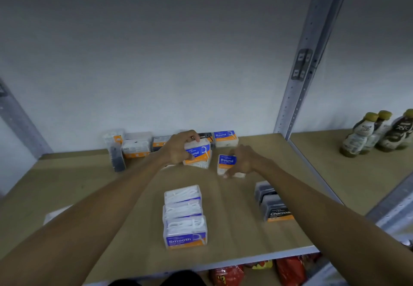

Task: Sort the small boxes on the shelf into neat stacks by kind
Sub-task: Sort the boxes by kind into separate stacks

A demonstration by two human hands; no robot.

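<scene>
My left hand (178, 147) grips a clear "Round" box (200, 153) with a blue and orange label, sitting on top of another such box (201, 164). Just to its right, my right hand (242, 160) holds a second "Round" box (226, 163) on the wooden shelf (89, 185). A row of three "Smooth" boxes (185, 217) lies at the front centre. Two dark "Charcoal" boxes (272, 203) lie at the front right. Along the back wall stand several more boxes: white ones (136, 144), a "Charcoal" one (204, 136) and a "Round" one (225, 138).
A dark box (116, 157) stands on edge at the back left. A metal upright (297, 80) divides this bay from the one on the right, where three bottles (377, 132) stand. Red packets (257, 272) show on the shelf below the front edge.
</scene>
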